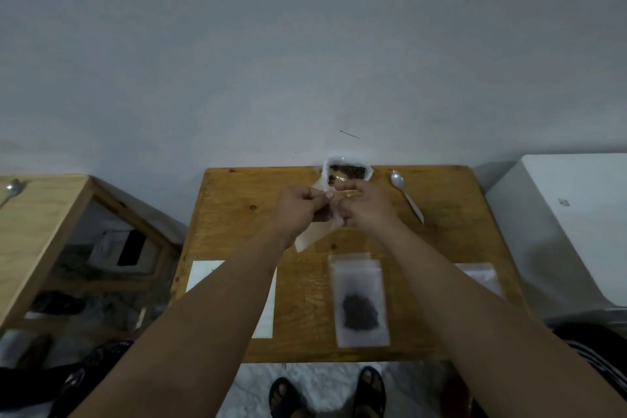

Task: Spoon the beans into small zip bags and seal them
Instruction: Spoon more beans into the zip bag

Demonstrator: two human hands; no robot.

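The small zip bag (310,237) is held up over the middle of the wooden table (237,214), tilted, its lower corner hanging below the wrists; the left hand (300,210) pinches its top edge with curled fingers, and the right hand (368,207) pinches the same edge just beside it, knuckles almost touching; whether this bag holds beans I cannot tell. Behind the hands, at the table's far edge, stands the open bag of beans (347,172); a white spoon (407,195) lies to its right, bowl away from the person. Nearer the front lies a filled zip bag (361,302), flat, dark beans inside; empty bags (200,276) lie at the left under the forearm, more bags (481,276) at the right.
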